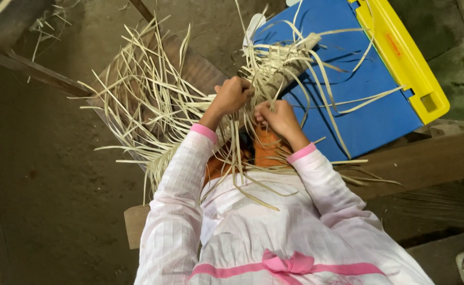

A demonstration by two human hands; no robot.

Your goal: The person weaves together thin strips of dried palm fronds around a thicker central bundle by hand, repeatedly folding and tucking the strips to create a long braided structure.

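My left hand [232, 95] and my right hand [275, 117] sit close together over my lap, both closed on thin pale straw strips [152, 105]. The strips fan out to the left and trail over my sleeves. A partly woven straw bundle [290, 63] rises from between my hands toward the upper right, with loose strips curling off it. I wear a white and pink garment with pink cuffs; orange cloth [266, 150] shows under my hands.
A blue plastic board with a yellow edge [401, 58] lies at the upper right. A wooden plank [427, 158] runs along the right, another wooden bar [26, 66] at the upper left. Bare dark floor [47, 174] lies to the left.
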